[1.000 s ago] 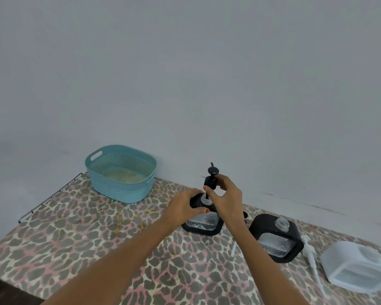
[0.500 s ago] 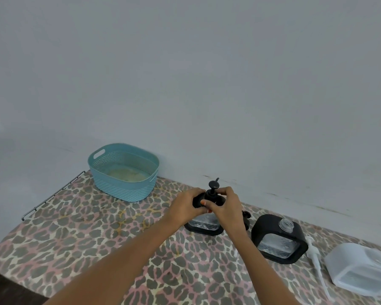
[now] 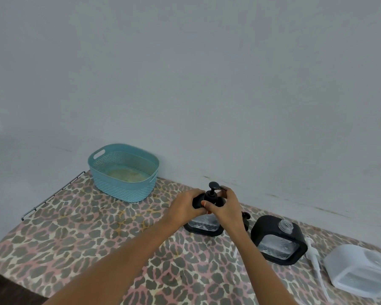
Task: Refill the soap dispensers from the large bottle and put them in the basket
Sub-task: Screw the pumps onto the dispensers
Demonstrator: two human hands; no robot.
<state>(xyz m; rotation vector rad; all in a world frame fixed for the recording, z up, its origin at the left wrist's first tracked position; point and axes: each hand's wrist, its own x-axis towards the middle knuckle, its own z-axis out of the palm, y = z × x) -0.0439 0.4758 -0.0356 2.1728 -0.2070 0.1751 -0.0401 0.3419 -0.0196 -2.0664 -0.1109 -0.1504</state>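
Pump [image 3: 212, 192] dropped onto dispenser [image 3: 204, 225]; right hand [image 3: 227, 208] pinches pump, left hand [image 3: 185, 206] grips dispenser. Twist snug, upright; basket [image 3: 123, 172] at 10 o'clock.

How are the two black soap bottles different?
The held dispenser wears its black pump; the other dispenser has a bare open neck. The left hand grips the held dispenser and the right hand its pump; no hand touches the other dispenser. Both are black-framed with clear windows, upright on the table.

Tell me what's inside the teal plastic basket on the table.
Only a pale yellowish patch shows on the floor of the teal perforated plastic basket; its near wall hides the floor's front strip.
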